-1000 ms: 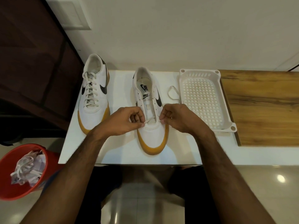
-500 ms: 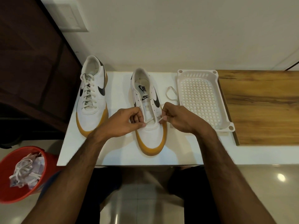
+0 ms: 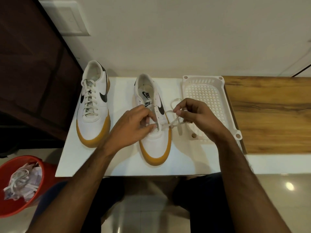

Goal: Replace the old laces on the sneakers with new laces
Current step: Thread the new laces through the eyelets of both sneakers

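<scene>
Head view, white basket (image 3: pixel 218 81), red bucket (image 3: pixel 10 204)

Plain off-white wall (image 3: pixel 185 39) runs behind the hands, a white switch plate (image 3: pixel 70 21) on it up to the left; dark brown wooden door or cabinet (image 3: pixel 28 73) far left of them; white tabletop (image 3: pixel 121 158) under the hands, wood-grain surface (image 3: pixel 269 115) to their right; glossy beige tiled floor (image 3: pixel 277 199) below, with a ceiling-light glare spot (image 3: pixel 289 186) at lower right
</scene>
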### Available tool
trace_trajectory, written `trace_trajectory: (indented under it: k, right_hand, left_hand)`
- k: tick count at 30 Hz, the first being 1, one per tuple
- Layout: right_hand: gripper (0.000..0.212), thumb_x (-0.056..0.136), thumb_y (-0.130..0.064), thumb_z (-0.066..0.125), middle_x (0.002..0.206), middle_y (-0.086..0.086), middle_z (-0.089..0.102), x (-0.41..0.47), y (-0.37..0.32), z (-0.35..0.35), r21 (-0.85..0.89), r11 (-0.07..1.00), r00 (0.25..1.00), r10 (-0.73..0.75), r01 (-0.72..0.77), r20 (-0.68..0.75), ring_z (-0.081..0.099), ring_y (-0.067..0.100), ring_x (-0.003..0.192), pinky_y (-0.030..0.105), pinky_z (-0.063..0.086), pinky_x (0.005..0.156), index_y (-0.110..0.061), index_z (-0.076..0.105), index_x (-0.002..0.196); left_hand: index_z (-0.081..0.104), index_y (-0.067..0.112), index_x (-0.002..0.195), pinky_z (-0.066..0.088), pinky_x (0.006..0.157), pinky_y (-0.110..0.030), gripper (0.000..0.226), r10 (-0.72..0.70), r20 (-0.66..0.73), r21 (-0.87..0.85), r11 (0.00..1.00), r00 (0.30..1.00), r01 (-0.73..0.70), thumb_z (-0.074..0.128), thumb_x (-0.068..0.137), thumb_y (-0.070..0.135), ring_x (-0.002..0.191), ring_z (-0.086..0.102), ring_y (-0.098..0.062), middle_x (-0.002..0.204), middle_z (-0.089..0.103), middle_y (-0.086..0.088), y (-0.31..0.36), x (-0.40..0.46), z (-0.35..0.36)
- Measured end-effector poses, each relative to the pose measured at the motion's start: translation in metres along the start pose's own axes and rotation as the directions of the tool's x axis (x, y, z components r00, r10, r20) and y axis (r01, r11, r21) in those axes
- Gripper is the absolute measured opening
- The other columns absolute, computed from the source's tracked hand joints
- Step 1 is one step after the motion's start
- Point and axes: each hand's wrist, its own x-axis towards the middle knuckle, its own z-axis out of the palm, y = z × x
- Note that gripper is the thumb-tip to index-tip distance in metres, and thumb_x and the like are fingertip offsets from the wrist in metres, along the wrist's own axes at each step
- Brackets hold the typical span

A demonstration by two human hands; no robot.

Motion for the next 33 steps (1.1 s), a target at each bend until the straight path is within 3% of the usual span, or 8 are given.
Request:
trace_trajectory:
  k: [7,12,16,19,24,27,30,33]
  right_hand:
    - [0.011,0.091,-0.009,0.064,0.08,0.016,0.049,0.001,-0.012,0.007,0.362,0.925,0.994,-0.101,0.112,-0.049,0.043,0.033,0.08,0.034,0.043,0.074,-0.014,0.072,0.095]
    - [0.014,0.091,-0.005,0.058,0.084,0.003,0.058,0.0,-0.015,-0.004,0.62,0.753,0.974,-0.139,0.221,-0.178,0.053,0.015,0.075,0.029,0.047,0.074,-0.013,0.069,0.097]
    - [0.017,0.097,-0.002,0.055,0.087,0.001,0.063,0.001,-0.014,-0.014,0.788,0.544,0.948,-0.045,0.289,-0.316,0.051,0.011,0.069,0.023,0.045,0.065,-0.014,0.068,0.099]
    - [0.015,0.098,-0.003,0.058,0.087,0.001,0.065,0.004,-0.009,-0.015,0.783,0.559,0.923,0.077,0.272,-0.376,0.051,0.01,0.067,0.02,0.043,0.059,-0.011,0.068,0.105]
    - [0.017,0.095,-0.003,0.063,0.087,0.002,0.068,0.007,0.001,-0.016,0.771,0.587,0.893,0.17,0.248,-0.416,0.054,0.009,0.067,0.02,0.046,0.058,-0.005,0.07,0.111]
    - [0.018,0.094,-0.005,0.066,0.089,0.005,0.071,0.007,0.003,-0.016,0.697,0.679,0.888,0.147,0.231,-0.437,0.055,0.011,0.069,0.022,0.048,0.061,-0.005,0.072,0.111]
    - [0.014,0.093,-0.007,0.069,0.093,0.006,0.076,0.003,-0.003,-0.006,0.286,0.947,0.916,-0.021,0.147,-0.401,0.058,0.006,0.07,0.025,0.046,0.064,-0.008,0.077,0.106]
    - [0.011,0.092,-0.002,0.071,0.089,0.012,0.077,0.002,-0.017,0.017,0.163,0.976,0.983,-0.12,0.142,-0.136,0.06,-0.001,0.064,0.014,0.043,0.059,0.001,0.075,0.101]
  left_hand:
    - [0.069,0.024,0.097,0.036,0.08,-0.037,0.015,0.011,-0.085,0.329,0.944,0.996,0.018,0.073,0.09,0.036,0.096,0.055,-0.017,0.096,0.052,0.008,0.017,0.005,0.043]
    - [0.069,0.028,0.083,0.046,0.08,-0.039,0.019,-0.104,-0.105,-0.031,0.994,0.989,0.102,0.074,0.085,0.046,0.082,0.058,-0.007,0.085,0.061,0.016,0.02,0.008,0.035]
    - [0.072,0.014,0.086,0.05,0.072,-0.032,0.011,-0.227,0.016,-0.503,0.84,0.974,0.203,0.076,0.086,0.024,0.074,0.065,-0.019,0.078,0.074,0.003,0.041,0.012,0.021]
    - [0.066,0.007,0.088,0.05,0.059,-0.024,0.014,-0.232,-0.062,-0.727,0.677,0.971,0.115,0.068,0.084,0.02,0.059,0.061,-0.014,0.067,0.07,-0.003,0.054,0.014,0.009]
    - [0.066,0.028,0.069,0.036,0.052,-0.018,0.017,-0.443,-0.238,-0.83,0.555,0.865,0.056,0.064,0.086,0.032,0.051,0.041,-0.005,0.059,0.052,0.006,0.034,0.012,-0.017]
    - [0.063,0.02,0.074,0.036,0.059,-0.023,0.02,-0.502,-0.31,-0.704,0.692,0.807,0.16,0.065,0.092,0.03,0.058,0.041,-0.009,0.065,0.049,-0.004,0.017,0.007,-0.024]
    - [0.068,0.028,0.097,0.045,0.077,-0.028,0.002,-0.382,-0.4,-0.323,0.909,0.833,0.262,0.066,0.097,0.029,0.083,0.055,-0.007,0.095,0.061,-0.002,0.006,0.004,-0.023]
    - [0.061,0.03,0.131,0.033,0.098,-0.034,0.042,-0.114,-0.378,0.125,0.977,0.919,0.172,0.067,0.09,0.042,0.121,0.045,-0.012,0.13,0.049,0.006,0.014,0.005,-0.015]
